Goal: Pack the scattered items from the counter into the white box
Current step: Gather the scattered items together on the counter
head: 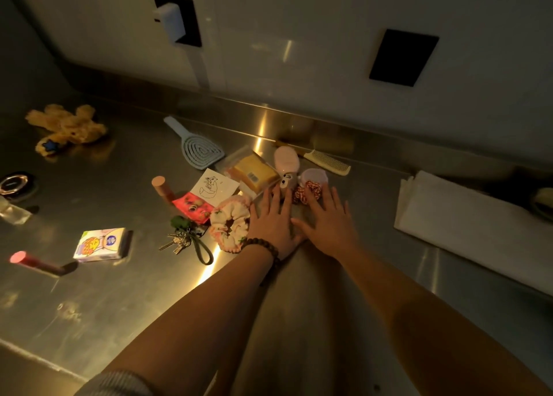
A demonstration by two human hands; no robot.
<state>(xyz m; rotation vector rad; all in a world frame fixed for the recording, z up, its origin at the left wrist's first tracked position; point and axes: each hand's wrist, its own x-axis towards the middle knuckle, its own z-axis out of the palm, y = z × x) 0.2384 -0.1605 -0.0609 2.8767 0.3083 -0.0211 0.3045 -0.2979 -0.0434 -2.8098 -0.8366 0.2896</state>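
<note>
Both my left hand (273, 222) and right hand (329, 225) lie flat, empty, just beside the scrunchie (230, 220), white box (466, 216) well right of it; risk: far items overlooked in dim light.

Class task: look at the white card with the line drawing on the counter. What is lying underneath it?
The white card overlaps the top edge of a red packet and a corner of the clear bag holding the yellow item. What else lies beneath the card is covered.
</note>
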